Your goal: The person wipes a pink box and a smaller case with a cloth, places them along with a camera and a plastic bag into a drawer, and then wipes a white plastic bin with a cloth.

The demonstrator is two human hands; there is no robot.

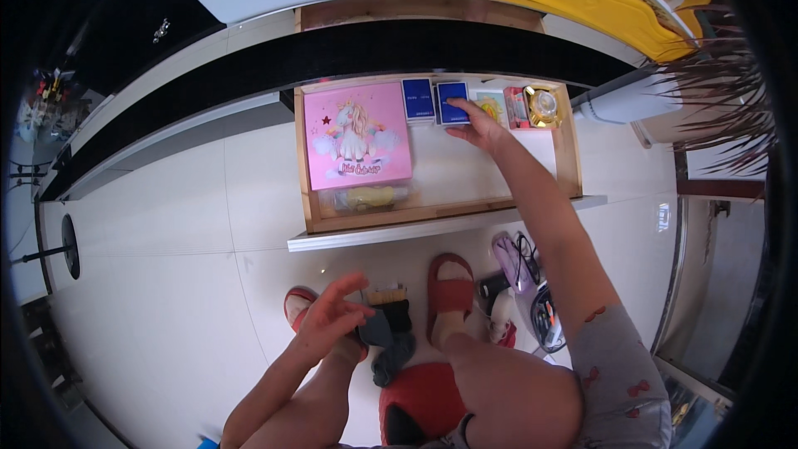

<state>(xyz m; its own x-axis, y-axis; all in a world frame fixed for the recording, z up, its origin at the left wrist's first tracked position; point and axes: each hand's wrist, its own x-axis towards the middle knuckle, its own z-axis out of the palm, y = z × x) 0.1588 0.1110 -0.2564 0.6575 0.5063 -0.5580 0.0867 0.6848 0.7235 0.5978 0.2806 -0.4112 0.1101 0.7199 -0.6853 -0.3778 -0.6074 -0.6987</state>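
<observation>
In the pulled-out wooden drawer (464, 178), my right hand (477, 125) grips a small blue box (452, 96) near the back. A second blue box (418, 98) sits just to its left. The drawer's left side holds a pink box (358, 137) with a unicorn picture, and a clear-wrapped yellow item (371, 197) lies in front of it. To the right of my hand are a small colourful packet (491, 105), a red-pink box (515, 107) and a gold, clear-topped object (543, 107). My left hand (336, 312) hovers above the floor with nothing in it, fingers apart.
Dark cloth items (391, 343) lie between my red slippers (450, 299). By my right leg are a purple pouch (514, 262), a black cylinder (494, 285) and a basket (550, 321) of small things. A black cabinet ledge (449, 47) crosses behind the drawer; a spiky plant (723, 87) stands at right.
</observation>
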